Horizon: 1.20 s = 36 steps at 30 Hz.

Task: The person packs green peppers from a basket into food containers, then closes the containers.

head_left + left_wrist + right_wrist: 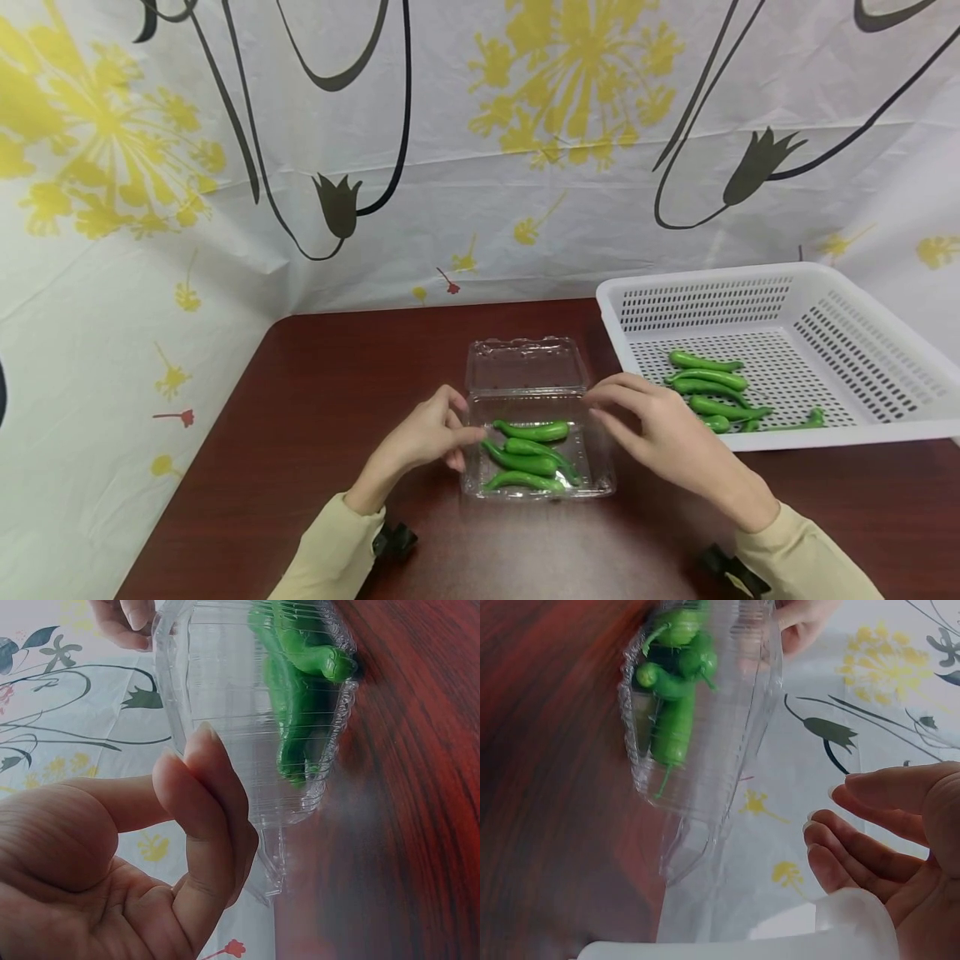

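Observation:
A clear plastic clamshell box (597, 477) stands on the table with its lid (525, 367) folded back. Several green chili peppers (531, 461) lie inside it, seen through the wall in both wrist views. My left hand (431, 433) is at the box's left side, thumb reaching over the rim, fingers loosely bent; in the left wrist view its fingertips (202, 746) overlap the clear wall. On the other side, my right hand (663, 429) hovers by the upper right rim with fingers relaxed and nothing between them. In the right wrist view that hand (900, 840) shows apart from the box.
A white perforated basket (817, 350) stands at the right, behind my right hand, with several more green chili peppers (708, 387) in it. Dark reddish wood forms the tabletop (337, 375). A patterned cloth (450, 167) hangs behind and beside the table.

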{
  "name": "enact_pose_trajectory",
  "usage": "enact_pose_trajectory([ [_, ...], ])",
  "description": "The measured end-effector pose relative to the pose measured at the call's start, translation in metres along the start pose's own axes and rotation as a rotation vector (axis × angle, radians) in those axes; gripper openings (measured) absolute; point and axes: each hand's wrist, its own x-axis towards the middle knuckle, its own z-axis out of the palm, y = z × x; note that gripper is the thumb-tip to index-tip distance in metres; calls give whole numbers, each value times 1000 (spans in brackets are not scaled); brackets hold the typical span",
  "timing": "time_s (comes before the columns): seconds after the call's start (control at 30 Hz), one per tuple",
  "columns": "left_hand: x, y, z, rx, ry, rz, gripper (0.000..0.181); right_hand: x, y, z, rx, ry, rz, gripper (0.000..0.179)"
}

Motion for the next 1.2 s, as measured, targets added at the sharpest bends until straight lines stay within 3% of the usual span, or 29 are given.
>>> enact_pose_trajectory([
  [0.53, 0, 0, 1, -15, 10, 11, 43, -1, 4, -16, -23, 0, 100, 28],
  [1.2, 2, -1, 0, -12, -1, -1, 42, -2, 14, -32, -124, 14, 144, 27],
])
